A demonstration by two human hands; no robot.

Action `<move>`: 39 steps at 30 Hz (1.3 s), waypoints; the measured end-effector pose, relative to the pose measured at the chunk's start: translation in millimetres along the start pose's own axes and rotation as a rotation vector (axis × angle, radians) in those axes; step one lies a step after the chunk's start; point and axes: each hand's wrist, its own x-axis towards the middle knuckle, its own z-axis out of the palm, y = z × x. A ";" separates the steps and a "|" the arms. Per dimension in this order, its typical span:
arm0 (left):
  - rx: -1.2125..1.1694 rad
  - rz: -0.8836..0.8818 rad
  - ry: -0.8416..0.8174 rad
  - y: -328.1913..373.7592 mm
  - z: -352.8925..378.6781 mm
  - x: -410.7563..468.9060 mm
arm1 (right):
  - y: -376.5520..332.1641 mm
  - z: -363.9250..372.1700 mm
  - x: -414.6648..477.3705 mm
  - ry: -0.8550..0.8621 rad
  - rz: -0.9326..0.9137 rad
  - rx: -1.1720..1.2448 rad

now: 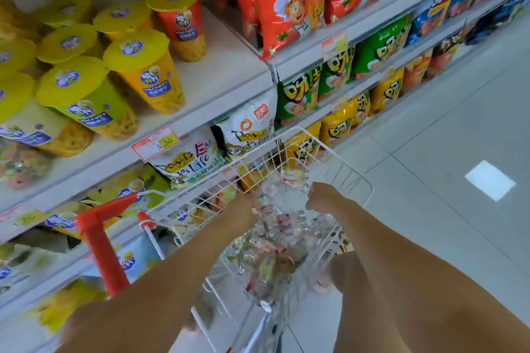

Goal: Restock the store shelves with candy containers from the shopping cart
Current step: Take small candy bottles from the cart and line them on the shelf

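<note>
Both arms are being reached into the white wire cart [348,178], where the clear candy containers [275,238] are being kept in a heap. The left hand [248,203] is being blurred against the pile; its grip cannot be told. The right hand [319,195] is being held curled above the heap; contents cannot be told. Yellow-lidded cups [143,71] are being displayed on the shelf [223,74] at left.

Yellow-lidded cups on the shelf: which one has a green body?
The front-row cup, just left of the orange cup. Its side is green, while its neighbour is orange and the red cup stands further back.
</note>
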 end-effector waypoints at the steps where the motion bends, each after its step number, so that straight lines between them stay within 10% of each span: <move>1: 0.029 0.016 -0.025 -0.8 5.9 12.6 | -2.9 8.0 9.7 -0.038 0.004 -0.016; 14: 0.454 0.183 -0.426 -13.8 58.9 117.8 | -5.5 62.5 78.7 -0.177 0.017 -0.195; 23: 0.645 0.282 -0.379 -13.2 60.7 119.9 | -0.6 61.1 79.1 -0.259 0.042 -0.271; 32: 0.363 0.207 -0.203 -3.0 36.3 65.4 | -7.6 28.9 27.6 -0.015 -0.007 -0.004; 39: -0.415 0.008 0.198 23.9 -6.1 -17.9 | -16.0 -22.9 -64.1 0.297 -0.342 0.408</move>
